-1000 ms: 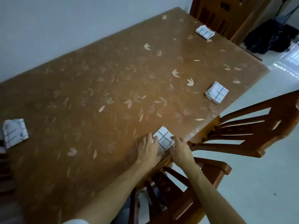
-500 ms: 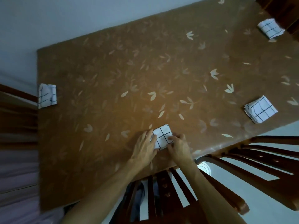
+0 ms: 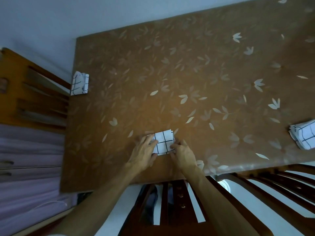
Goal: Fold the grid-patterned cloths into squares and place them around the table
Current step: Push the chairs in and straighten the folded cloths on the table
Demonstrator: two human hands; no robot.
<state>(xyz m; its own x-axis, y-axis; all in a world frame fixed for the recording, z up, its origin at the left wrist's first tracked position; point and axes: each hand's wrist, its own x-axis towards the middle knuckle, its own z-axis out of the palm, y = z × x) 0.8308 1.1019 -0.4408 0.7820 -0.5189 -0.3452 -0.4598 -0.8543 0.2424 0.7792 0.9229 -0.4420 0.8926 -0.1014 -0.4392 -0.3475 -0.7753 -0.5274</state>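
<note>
A small folded white cloth with black grid lines [image 3: 164,141] lies on the brown leaf-patterned table [image 3: 170,68] near its front edge. My left hand [image 3: 144,151] rests on the cloth's left side with fingers laid over it. My right hand [image 3: 183,153] touches its right lower corner with the fingertips. A second folded grid cloth [image 3: 79,83] sits at the table's left edge, and a third [image 3: 303,134] lies at the right edge of the view.
A wooden chair back [image 3: 172,206] stands directly below my arms, and another chair [image 3: 265,193] is to its right. On the left are a wooden chair [image 3: 34,92] and purple fabric [image 3: 29,150]. A pale wall runs behind the table.
The view has swung left and closer over the table, so the far right cloth is out of frame. Both hands stay on the near cloth, which sits a little squarer.
</note>
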